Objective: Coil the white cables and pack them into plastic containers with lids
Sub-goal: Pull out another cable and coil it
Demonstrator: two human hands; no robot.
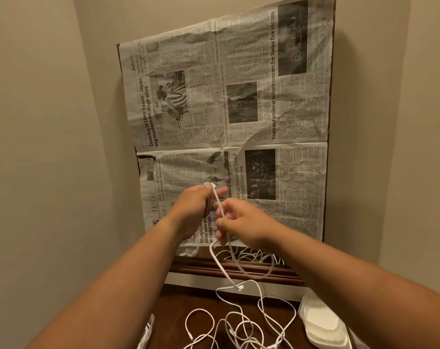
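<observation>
A creased newspaper hangs flat against the wall, turned sideways; its headlines read "'Dancing in their hands': Japan wig masters set stage alive" and "Tears and smiles at tribute concert for Swiss fire victims", with "Leisure" at the page heads; a lower headline, partly hidden by the hands, shows "lives on at David". The left hand is clenched round a thin white cable, whose small plug pokes out above the fist; the right hand, just beside it, pinches the same cable between thumb and curled fingers. From there the cable drops to the dark polished wooden table, where more loose cables lie in tangled round loops; a stack of milky plastic pieces, rounded at the corners, sits at the right edge.
</observation>
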